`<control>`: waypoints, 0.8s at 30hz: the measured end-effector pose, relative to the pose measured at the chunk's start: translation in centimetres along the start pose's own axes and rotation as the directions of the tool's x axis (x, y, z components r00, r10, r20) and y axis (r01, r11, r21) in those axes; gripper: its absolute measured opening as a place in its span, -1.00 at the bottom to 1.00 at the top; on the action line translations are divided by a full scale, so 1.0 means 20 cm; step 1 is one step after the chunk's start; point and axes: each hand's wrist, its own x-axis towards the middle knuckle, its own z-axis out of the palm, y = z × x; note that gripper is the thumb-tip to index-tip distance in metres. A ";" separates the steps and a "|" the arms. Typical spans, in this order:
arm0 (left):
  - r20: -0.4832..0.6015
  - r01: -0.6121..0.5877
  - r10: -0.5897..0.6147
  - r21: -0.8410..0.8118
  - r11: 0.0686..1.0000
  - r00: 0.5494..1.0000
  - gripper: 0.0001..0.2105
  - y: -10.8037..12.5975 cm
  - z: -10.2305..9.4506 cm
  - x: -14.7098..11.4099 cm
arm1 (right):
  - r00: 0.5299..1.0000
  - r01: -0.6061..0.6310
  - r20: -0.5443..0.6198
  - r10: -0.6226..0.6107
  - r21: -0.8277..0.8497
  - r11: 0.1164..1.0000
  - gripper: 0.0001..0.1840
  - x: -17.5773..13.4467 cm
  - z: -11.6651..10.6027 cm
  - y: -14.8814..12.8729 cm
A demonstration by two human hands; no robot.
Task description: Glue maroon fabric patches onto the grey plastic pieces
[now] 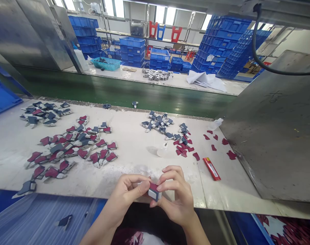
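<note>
My left hand (129,192) and my right hand (177,194) are both closed on a small navy-and-white plastic part with a dark red top (153,194), near the table's front edge. The left thumb and fingers pinch one end; the right thumb supports it from below with fingertips on the red top. Beyond my hands stands a small translucent bottle (162,150) with a thin tip. To the right lie loose dark red pieces (184,149). Navy parts (158,122) are heaped behind the bottle. At the left spreads a pile of navy parts with red tops (75,143).
A red packet (211,169) lies at the right, near a metal panel (269,129). More navy parts (46,113) lie far left. A green strip (119,92) runs behind the table (129,139). Lower right, a blue bin (263,228) contains red pieces.
</note>
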 end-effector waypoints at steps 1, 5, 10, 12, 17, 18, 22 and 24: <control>0.005 0.000 0.000 0.001 1.000 1.000 -0.81 0.00 0.00 0.00 | 1.000 -0.002 0.006 0.002 0.004 1.000 -0.66 -0.01 0.00 0.00; 0.022 0.011 -0.011 0.001 1.000 1.000 -0.82 0.00 -0.02 0.01 | 0.998 -0.028 0.061 0.027 0.015 0.999 -0.68 -0.03 0.01 0.02; -0.046 0.064 -0.064 -0.006 0.998 0.997 -0.81 0.02 -0.07 0.00 | 0.989 0.011 0.149 -0.008 -0.018 1.000 -0.65 -0.05 0.04 0.04; -0.060 0.072 -0.072 0.002 0.997 0.996 -0.81 0.01 -0.09 -0.01 | 0.987 0.039 0.161 -0.032 -0.045 0.998 -0.67 -0.06 0.05 0.05; -0.122 0.045 -0.042 0.021 0.999 0.992 -0.80 -0.01 -0.12 -0.01 | 0.986 0.090 0.146 -0.075 -0.095 0.991 -0.66 -0.04 0.10 0.06; -0.143 0.039 -0.030 0.055 0.998 0.989 -0.78 0.00 -0.13 -0.01 | 0.986 0.093 0.145 -0.078 -0.103 0.990 -0.67 -0.03 0.12 0.05; -0.313 0.054 0.088 0.417 0.907 0.946 -0.68 0.18 -0.28 -0.02 | 0.989 0.093 0.131 -0.071 -0.171 0.981 -0.68 0.01 0.15 0.05; -0.394 0.082 0.235 0.640 0.764 0.889 -0.62 0.31 -0.42 -0.02 | 0.992 0.090 0.103 -0.069 -0.215 0.973 -0.66 0.00 0.13 0.06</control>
